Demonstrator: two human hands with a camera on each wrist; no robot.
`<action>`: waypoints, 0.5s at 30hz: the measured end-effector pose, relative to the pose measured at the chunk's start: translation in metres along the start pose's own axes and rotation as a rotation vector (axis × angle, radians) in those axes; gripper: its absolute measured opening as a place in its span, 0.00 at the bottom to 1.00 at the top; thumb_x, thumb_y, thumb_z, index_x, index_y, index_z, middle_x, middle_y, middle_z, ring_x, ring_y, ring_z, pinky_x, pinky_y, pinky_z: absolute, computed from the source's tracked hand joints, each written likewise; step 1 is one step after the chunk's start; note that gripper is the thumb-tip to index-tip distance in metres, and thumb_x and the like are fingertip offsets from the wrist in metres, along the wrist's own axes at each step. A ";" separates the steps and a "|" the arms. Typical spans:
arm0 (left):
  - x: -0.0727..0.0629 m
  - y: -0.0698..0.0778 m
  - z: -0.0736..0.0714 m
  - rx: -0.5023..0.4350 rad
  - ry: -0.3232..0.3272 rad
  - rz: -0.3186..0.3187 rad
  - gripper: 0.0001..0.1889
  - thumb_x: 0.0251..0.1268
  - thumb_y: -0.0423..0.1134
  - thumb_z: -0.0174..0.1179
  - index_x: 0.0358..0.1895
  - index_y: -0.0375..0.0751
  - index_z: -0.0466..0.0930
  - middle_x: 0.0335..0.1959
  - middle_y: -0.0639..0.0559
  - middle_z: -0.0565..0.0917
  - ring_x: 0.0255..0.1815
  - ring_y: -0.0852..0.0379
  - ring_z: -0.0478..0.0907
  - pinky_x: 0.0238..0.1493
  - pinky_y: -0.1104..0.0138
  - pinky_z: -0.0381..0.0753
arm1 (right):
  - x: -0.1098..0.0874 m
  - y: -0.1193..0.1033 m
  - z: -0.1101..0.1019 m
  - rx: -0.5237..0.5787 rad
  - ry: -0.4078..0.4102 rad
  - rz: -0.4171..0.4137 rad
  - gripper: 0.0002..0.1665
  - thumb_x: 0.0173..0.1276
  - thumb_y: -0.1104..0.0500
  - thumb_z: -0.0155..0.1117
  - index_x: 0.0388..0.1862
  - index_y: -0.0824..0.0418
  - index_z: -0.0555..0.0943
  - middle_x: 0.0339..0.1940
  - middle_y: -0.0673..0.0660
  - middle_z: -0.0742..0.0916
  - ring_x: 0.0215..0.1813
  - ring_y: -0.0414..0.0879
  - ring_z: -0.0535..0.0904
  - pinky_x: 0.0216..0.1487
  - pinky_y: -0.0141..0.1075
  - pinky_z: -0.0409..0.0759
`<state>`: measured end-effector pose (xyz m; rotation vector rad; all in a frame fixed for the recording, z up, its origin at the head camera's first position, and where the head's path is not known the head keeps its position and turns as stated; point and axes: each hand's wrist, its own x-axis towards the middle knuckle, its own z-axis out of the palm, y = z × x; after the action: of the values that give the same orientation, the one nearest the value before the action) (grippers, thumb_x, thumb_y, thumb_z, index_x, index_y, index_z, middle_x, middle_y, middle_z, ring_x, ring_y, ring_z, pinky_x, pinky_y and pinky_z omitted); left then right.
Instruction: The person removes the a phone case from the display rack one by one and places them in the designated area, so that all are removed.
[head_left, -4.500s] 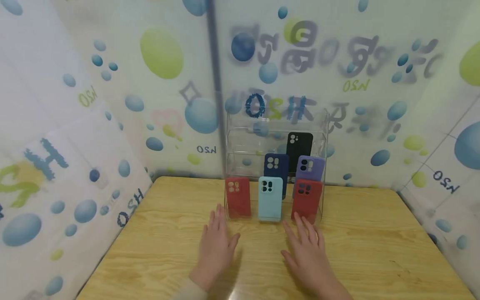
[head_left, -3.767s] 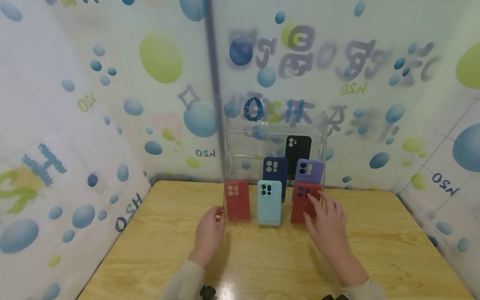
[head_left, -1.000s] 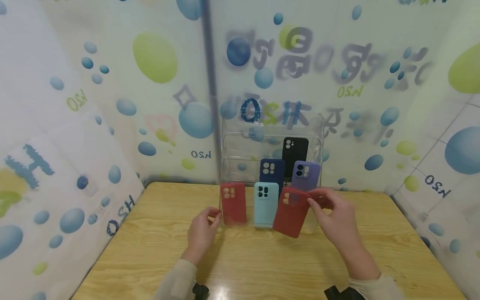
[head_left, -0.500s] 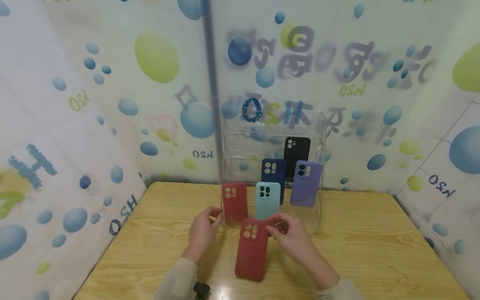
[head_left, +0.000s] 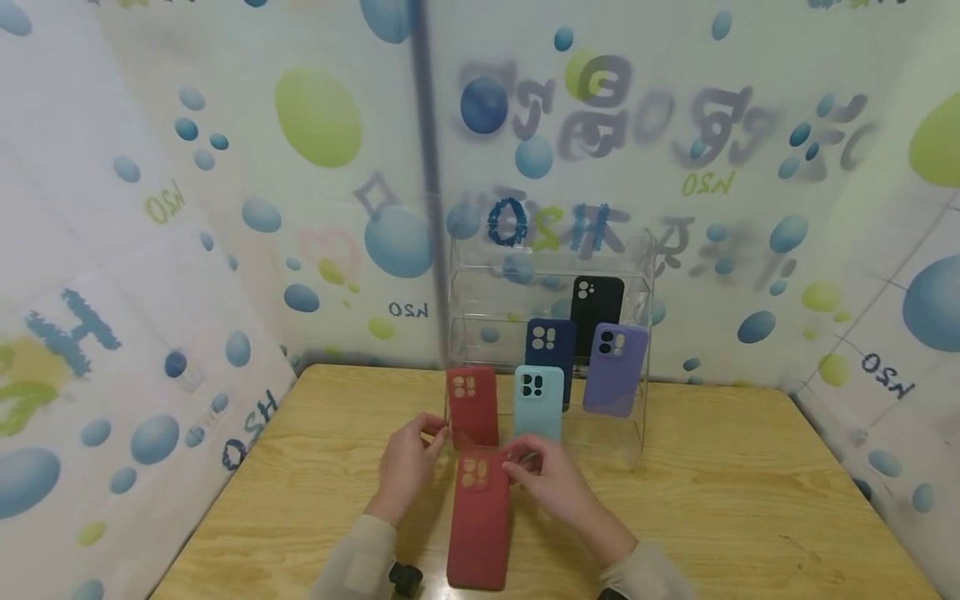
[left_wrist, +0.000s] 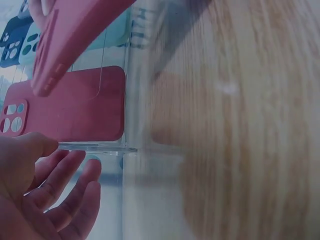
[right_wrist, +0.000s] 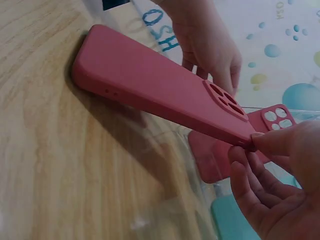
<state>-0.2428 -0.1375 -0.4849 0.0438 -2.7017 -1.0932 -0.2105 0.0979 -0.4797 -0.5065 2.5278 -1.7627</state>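
Observation:
My right hand (head_left: 551, 479) pinches a red phone case (head_left: 480, 521) by its upper right corner, between thumb and fingers. That case is tilted in front of the rack, its lower end close to the table; whether it touches the wood I cannot tell. My left hand (left_wrist: 45, 187) pinches the left side edge of a clear acrylic display rack (head_left: 643, 417), thumb in front and fingers behind. Beside that thumb a second red phone case (left_wrist: 85, 107) stands in the rack's front tier. A light blue phone case (head_left: 537, 412) stands to its right, partly covered by my right hand.
Higher in the rack stand a navy phone case (head_left: 551, 346), a purple phone case (head_left: 617, 371) and a black phone case (head_left: 597, 304). The wooden table (head_left: 750, 483) meets printed walls (head_left: 322, 250) at the back and sides.
My right hand has taken the red phone case out of the front right of the rack and carried it left and toward me. My left hand moved onto the rack's edge and stays there.

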 end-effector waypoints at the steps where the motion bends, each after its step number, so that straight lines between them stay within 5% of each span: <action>1: 0.000 0.001 0.000 0.000 -0.006 -0.006 0.05 0.72 0.44 0.66 0.44 0.51 0.87 0.40 0.57 0.88 0.30 0.62 0.79 0.26 0.67 0.74 | 0.000 0.002 0.002 -0.009 0.004 -0.006 0.08 0.69 0.65 0.70 0.47 0.62 0.86 0.36 0.57 0.87 0.34 0.42 0.85 0.36 0.37 0.86; 15: 0.000 0.001 0.000 -0.002 -0.028 -0.011 0.05 0.73 0.45 0.64 0.45 0.51 0.86 0.41 0.56 0.88 0.28 0.62 0.76 0.24 0.66 0.72 | 0.004 0.023 0.026 0.031 -0.014 0.073 0.05 0.71 0.67 0.67 0.45 0.64 0.84 0.32 0.56 0.84 0.27 0.44 0.83 0.28 0.34 0.84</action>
<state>-0.2422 -0.1367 -0.4837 0.0432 -2.7278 -1.1081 -0.2147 0.0801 -0.5099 -0.4181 2.4714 -1.7638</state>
